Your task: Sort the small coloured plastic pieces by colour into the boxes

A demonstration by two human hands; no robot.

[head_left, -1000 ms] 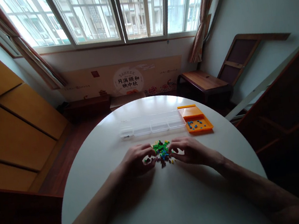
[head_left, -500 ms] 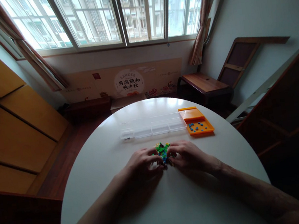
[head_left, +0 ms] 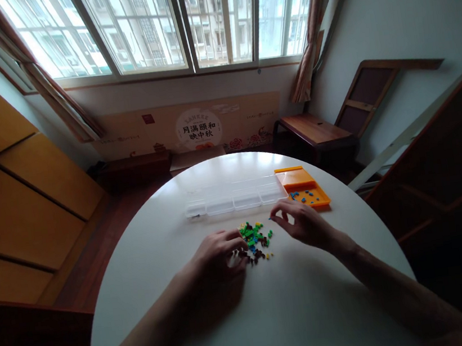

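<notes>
A loose pile of small toy bricks point(head_left: 251, 237), green, brown, blue and yellow, lies on the white table. At the pile's left edge is my left hand point(head_left: 219, 253), its fingers curved and apart, the tips reaching the bricks; nothing shows in its grasp. My right hand point(head_left: 301, 221) is up and to the right of the pile, thumb and forefinger pinching a tiny blue brick point(head_left: 270, 218). Just beyond it stands an orange tray point(head_left: 323, 197) with several blue bricks point(head_left: 304, 199) scattered in it, partly covered by my right hand.
A clear plastic box with compartments point(head_left: 234, 201) lies behind the pile, touching the orange tray. The round white table point(head_left: 275, 314) has its far edge near a wooden chair point(head_left: 314, 128). Yellow cabinets point(head_left: 16, 195) stand at the left, windows at the back.
My right hand has left the pile and moved up and right toward the orange tray with a small blue brick. More of the pile shows. My left hand has barely moved.
</notes>
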